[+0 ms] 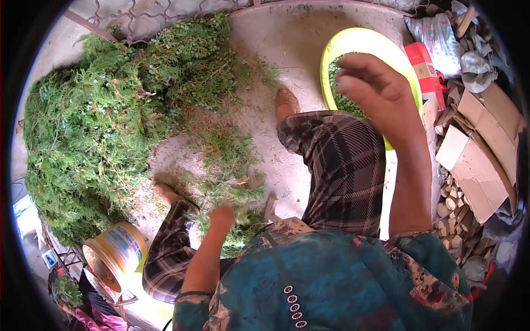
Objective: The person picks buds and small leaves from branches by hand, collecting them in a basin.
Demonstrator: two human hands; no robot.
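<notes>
My right hand [381,94] is raised over the yellow basin [400,49], its fingers loosely curved and apart from the thumb, with nothing visible between them. Small green berries [348,103] lie in the basin, partly hidden by the hand and my knee. Low between my legs, my left hand [222,218] is closed around a green evergreen sprig [241,215], which is smeared by motion. Loose sprigs [221,154] are scattered on the floor just beyond that hand. A large heap of evergreen branches [99,132] with pale berries fills the left side.
A yellowish bucket [118,248] lies tipped at lower left. Beyond it, another person [99,314] has greenery near their hand. On the right are a red box [422,69], cardboard sheets [477,171] and stacked firewood [455,215]. Metal scrollwork [149,16] runs along the back.
</notes>
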